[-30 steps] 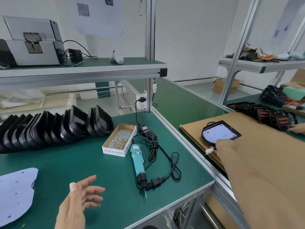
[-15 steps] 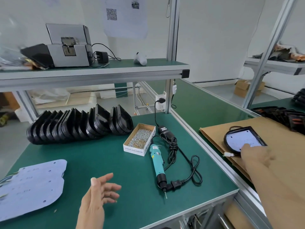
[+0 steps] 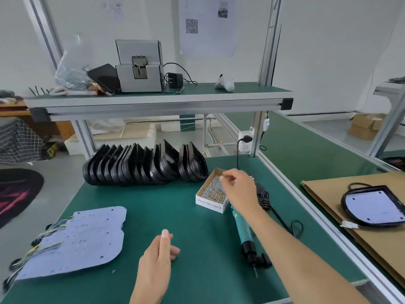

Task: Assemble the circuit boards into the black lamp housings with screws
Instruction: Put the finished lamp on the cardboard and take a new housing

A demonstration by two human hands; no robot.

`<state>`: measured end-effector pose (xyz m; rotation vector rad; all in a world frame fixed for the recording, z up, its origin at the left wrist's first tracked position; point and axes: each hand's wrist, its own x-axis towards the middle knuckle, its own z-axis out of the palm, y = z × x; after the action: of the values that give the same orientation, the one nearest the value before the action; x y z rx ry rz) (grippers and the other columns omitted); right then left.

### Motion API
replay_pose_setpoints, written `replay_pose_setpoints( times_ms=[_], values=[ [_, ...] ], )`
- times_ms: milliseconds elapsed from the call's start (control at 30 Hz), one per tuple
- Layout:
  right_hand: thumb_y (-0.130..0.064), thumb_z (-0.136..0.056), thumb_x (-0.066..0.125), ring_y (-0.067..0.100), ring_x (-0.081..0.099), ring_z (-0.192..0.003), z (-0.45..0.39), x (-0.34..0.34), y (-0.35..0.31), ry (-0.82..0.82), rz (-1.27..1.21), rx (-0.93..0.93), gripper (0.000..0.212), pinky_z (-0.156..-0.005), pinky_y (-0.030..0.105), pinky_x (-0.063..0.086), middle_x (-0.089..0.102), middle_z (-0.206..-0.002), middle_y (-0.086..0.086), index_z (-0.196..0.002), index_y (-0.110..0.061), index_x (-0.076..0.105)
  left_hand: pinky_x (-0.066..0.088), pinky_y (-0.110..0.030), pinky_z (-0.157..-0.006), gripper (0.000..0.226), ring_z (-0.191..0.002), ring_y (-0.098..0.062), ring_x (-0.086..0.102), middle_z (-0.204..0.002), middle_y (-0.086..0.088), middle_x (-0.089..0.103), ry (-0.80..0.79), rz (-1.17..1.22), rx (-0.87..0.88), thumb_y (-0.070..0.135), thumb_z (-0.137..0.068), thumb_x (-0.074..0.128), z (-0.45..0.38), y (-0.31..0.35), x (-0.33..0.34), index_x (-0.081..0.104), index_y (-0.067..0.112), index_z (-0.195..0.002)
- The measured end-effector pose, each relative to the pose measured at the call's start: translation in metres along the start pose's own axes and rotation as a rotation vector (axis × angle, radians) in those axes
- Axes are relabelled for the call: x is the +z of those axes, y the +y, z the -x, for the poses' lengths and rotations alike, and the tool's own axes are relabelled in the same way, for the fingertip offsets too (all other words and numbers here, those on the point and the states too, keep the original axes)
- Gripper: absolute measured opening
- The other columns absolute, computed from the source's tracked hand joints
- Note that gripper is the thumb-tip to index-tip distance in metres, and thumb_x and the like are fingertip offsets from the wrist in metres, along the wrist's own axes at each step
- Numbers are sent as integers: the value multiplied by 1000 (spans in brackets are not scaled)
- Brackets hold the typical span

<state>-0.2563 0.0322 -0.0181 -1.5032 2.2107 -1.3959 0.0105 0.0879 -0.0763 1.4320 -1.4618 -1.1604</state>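
A row of black lamp housings (image 3: pixel 142 165) stands on edge at the back of the green table. A stack of pale blue circuit boards (image 3: pixel 83 240) with wire tails lies at the front left. My right hand (image 3: pixel 238 189) reaches into the small cardboard screw box (image 3: pixel 210 204), its thumb and fingertips pinching among the screws. My left hand (image 3: pixel 155 266) hovers over the table front with loosely curled fingers, holding nothing. A teal electric screwdriver (image 3: pixel 243 229) lies under my right forearm, tip toward me. One housing with a board fitted (image 3: pixel 374 207) rests on the cardboard at right.
The brown cardboard sheet (image 3: pixel 328 194) covers the neighbouring bench on the right. The screwdriver's black cable and adapter (image 3: pixel 263 196) trail to a wall socket (image 3: pixel 245 141) on the post. An aluminium shelf (image 3: pixel 153 102) with a grey machine overhangs the back of the table.
My right hand left the fitted housing on the cardboard and swung left into the screw box. The view turned left. My left hand stayed low over the table front.
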Motion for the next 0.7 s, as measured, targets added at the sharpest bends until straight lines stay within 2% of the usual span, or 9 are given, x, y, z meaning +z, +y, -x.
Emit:
replay_pose_setpoints(
  times_ms=[67,133,200,333,433,533,633,700],
  values=[
    [-31,-98,65,10,65,-99,-6,30,-19,-127,-35,-12,20,-95,35,49,70,-99,-13,-112,-22,75,47,-33,-93,41,-97,-4,67,-85,19,77,4,-34,-25,57,-107,30,-4,1,-3,66,38,-104],
    [-25,-99,64,19,69,-96,-14,54,-29,-191,-72,5,20,-95,41,53,74,-100,-2,-111,-13,75,42,-26,-88,40,-103,-2,62,-86,23,76,2,-62,-50,57,-106,29,-8,1,-5,65,40,-104],
    [-20,-101,60,29,71,-94,-24,74,-33,-227,-76,37,23,-91,48,56,74,-106,10,-114,-4,71,44,-31,-90,39,-103,-6,63,-85,22,77,-5,-51,-64,55,-107,30,-13,0,-7,66,39,-105],
    [-24,-106,56,30,58,-131,-48,100,-32,-225,36,78,43,-109,44,48,59,-145,10,-147,-11,55,45,-32,-93,39,-107,-5,61,-85,19,78,-29,-37,-82,52,-108,31,-23,-4,-9,67,35,-107],
    [-25,-107,54,32,48,-143,-62,116,-29,-220,55,134,54,-114,44,42,48,-157,11,-157,-10,42,46,-33,-97,38,-107,-1,60,-85,18,78,-42,-46,-97,51,-109,31,-29,-6,-9,66,36,-108],
    [-26,-108,54,33,48,-143,-68,127,-25,-229,83,157,53,-113,44,42,49,-157,12,-156,-9,41,46,-29,-93,38,-104,3,59,-84,19,78,-40,-59,-108,50,-109,30,-32,-8,-8,65,37,-107],
    [-21,-107,56,32,58,-131,-72,132,-20,-173,78,154,41,-103,40,48,60,-144,13,-146,-7,54,45,-27,-89,38,-101,2,60,-83,20,78,-33,-75,-109,49,-109,30,-33,-9,-8,65,37,-106],
    [-20,-107,56,31,62,-123,-73,132,-17,-123,78,158,32,-96,38,50,66,-135,12,-136,-8,62,45,-30,-94,38,-104,1,60,-83,20,78,-34,-78,-114,49,-109,29,-33,-8,-7,65,37,-106]
  ],
)
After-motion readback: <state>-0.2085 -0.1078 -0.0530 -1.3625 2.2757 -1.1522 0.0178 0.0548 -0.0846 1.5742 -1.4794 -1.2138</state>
